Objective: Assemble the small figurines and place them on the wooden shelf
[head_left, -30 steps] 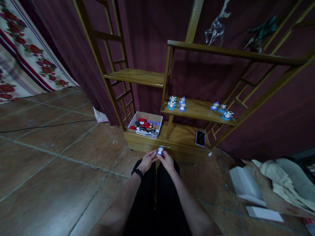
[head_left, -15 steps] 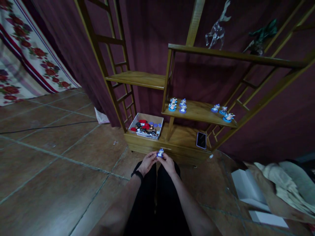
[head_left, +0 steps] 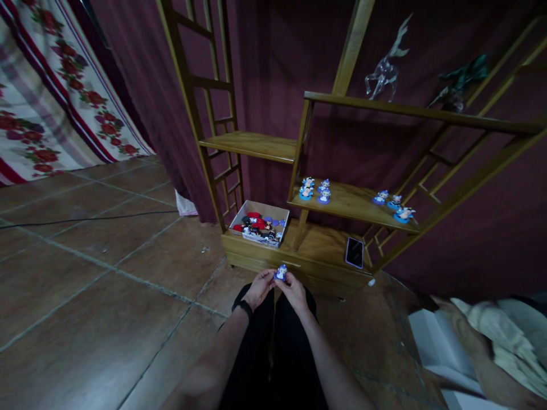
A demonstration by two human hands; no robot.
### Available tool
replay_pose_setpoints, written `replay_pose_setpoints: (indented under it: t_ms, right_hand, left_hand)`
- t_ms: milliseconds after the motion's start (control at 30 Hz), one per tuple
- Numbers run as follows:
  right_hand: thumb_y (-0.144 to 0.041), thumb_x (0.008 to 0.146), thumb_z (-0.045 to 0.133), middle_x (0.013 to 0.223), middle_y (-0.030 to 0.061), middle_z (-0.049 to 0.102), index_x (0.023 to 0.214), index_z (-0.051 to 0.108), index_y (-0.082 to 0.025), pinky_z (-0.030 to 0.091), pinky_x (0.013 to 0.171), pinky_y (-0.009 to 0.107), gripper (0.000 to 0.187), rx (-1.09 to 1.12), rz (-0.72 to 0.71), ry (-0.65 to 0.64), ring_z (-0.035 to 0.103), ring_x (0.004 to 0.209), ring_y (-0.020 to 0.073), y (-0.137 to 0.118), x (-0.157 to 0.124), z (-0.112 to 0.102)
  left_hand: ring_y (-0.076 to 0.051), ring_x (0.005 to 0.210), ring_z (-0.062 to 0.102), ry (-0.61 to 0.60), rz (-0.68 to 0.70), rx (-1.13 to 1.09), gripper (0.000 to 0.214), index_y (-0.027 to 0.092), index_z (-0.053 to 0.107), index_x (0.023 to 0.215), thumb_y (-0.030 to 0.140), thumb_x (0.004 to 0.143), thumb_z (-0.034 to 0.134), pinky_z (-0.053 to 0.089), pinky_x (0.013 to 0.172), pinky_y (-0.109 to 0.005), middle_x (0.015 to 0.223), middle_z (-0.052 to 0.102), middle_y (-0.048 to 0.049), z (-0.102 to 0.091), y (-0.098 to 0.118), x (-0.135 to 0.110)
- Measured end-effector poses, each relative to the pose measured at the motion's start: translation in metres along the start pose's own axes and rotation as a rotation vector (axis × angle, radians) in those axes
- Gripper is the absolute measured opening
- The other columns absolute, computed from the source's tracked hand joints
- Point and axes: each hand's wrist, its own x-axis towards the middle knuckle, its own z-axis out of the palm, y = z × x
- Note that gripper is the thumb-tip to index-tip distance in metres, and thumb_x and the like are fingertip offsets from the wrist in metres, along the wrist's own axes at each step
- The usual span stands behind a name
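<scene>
A small purple-and-white figurine (head_left: 281,273) on a round purple base is upright between my two hands, just above my knees. My left hand (head_left: 260,287), with a black band at the wrist, pinches the base from the left. From the right, the fingers of my right hand (head_left: 294,291) are closed on the same base. Beyond them, a shallow cardboard box (head_left: 282,230) on the cabinet's lower board holds red, black and purple figurine pieces. Similar figurines stand on the shelf above: a left cluster (head_left: 323,196) and a right group (head_left: 381,197).
The wooden shelf unit (head_left: 252,145) stands in front of a dark red curtain. A phone (head_left: 354,253) lies on its lower board. A clear deer ornament (head_left: 383,74) is on the upper shelf. White boxes (head_left: 442,341) lie on the tiled floor at right.
The camera view has shifted, so the shelf appears slightly lower and further right. Both hands still hold the figurine, which is nearly unmoved.
</scene>
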Motion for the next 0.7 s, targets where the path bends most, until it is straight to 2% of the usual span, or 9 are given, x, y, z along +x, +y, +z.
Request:
replay_pose_setpoints:
  t_ms: [267, 433, 700]
  right_hand:
    - [-0.053, 0.074, 0.052, 0.085, -0.0030, 0.067, 0.094, 0.058, -0.031, 0.043, 0.067, 0.024, 0.031, -0.100, 0.020, 0.054, 0.062, 0.079, 0.0168, -0.006, -0.002, 0.003]
    - [-0.048, 0.076, 0.052, 0.089, -0.0027, 0.067, 0.103, 0.057, -0.032, 0.045, 0.073, 0.026, 0.032, -0.045, -0.002, 0.037, 0.062, 0.083, 0.0165, -0.001, -0.001, 0.003]
    - [-0.046, 0.078, 0.050, 0.093, -0.0034, 0.067, 0.106, 0.056, -0.034, 0.046, 0.079, 0.027, 0.031, 0.045, -0.017, 0.049, 0.062, 0.085, 0.0161, 0.007, 0.001, 0.003]
  left_hand:
    - [-0.015, 0.082, 0.062, -0.045, -0.015, 0.019, 0.024, 0.011, 0.066, 0.087, 0.019, 0.065, 0.071, 0.044, 0.080, -0.027, 0.089, 0.067, -0.0097, 0.005, 0.003, -0.004]
    - [-0.014, 0.077, 0.062, -0.046, -0.018, 0.008, 0.024, 0.012, 0.067, 0.088, 0.023, 0.067, 0.070, 0.045, 0.078, -0.027, 0.085, 0.068, -0.0087, 0.003, 0.002, -0.001]
    - [-0.014, 0.076, 0.062, -0.039, -0.048, -0.016, 0.023, 0.012, 0.065, 0.095, 0.019, 0.072, 0.065, 0.046, 0.077, -0.028, 0.086, 0.068, -0.0090, 0.000, -0.002, 0.005]
